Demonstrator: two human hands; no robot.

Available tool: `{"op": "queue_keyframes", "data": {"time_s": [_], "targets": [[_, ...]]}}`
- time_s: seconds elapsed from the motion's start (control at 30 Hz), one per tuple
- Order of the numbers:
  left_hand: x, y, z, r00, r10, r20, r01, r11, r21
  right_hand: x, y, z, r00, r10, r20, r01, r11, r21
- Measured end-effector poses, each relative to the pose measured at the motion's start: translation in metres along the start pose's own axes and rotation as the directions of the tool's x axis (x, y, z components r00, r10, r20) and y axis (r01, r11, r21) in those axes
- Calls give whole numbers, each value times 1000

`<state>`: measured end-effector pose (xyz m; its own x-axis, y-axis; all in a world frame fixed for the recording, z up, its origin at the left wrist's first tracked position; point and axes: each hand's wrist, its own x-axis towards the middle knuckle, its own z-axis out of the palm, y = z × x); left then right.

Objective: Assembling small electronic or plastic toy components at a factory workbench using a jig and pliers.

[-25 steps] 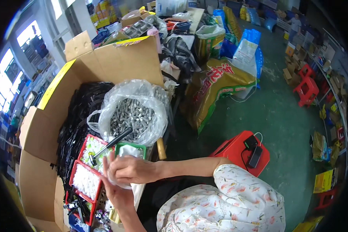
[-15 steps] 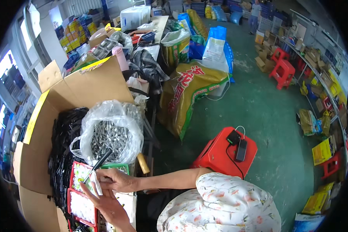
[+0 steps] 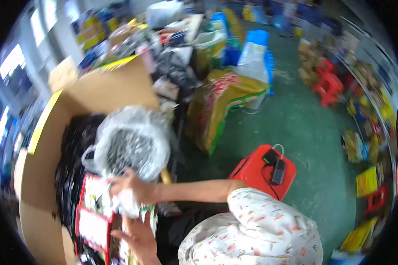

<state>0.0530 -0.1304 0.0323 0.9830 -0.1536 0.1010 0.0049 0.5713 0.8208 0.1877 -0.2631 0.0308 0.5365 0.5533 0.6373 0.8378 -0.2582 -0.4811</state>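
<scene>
My right hand (image 3: 135,187), smeared by motion, is closed around a crumpled white piece (image 3: 127,204). The blur hides whether that piece is cloth, paper or plastic. Palm up and fingers spread, my left hand (image 3: 139,238) is just below it and holds nothing I can see. Under the hands are a red tray (image 3: 83,191) of small white and green pieces and another red tray (image 3: 78,227) with white contents. Just beyond my right hand stands a clear plastic bag (image 3: 161,148), open at the top, full of small grey metallic pieces (image 3: 130,150).
A tall cardboard box (image 3: 44,176) walls in the left side, with black strips (image 3: 73,154) inside. A red stool (image 3: 247,165) at right carries a black device (image 3: 277,171) with a cable. Large sacks (image 3: 234,88) lie ahead; shelves (image 3: 376,101) line the far right.
My right hand has lifted a little and shifted right with the white piece. My left hand has drawn apart from it, lower and to the right. The slim black stick no longer shows.
</scene>
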Motion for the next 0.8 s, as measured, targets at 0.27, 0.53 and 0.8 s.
{"op": "queue_keyframes", "data": {"time_s": [0.27,0.53,0.8], "targets": [[30,13,20,957,-109,-270,39,967,-251,1,-21,-34,961,267,74,-216,556,803],[23,21,8,833,184,-522,-147,983,112,14,-34,-18,999,25,34,-39,871,490],[14,30,-8,817,345,-462,-146,899,413,9,-22,-21,905,401,144,-292,339,894]]}}
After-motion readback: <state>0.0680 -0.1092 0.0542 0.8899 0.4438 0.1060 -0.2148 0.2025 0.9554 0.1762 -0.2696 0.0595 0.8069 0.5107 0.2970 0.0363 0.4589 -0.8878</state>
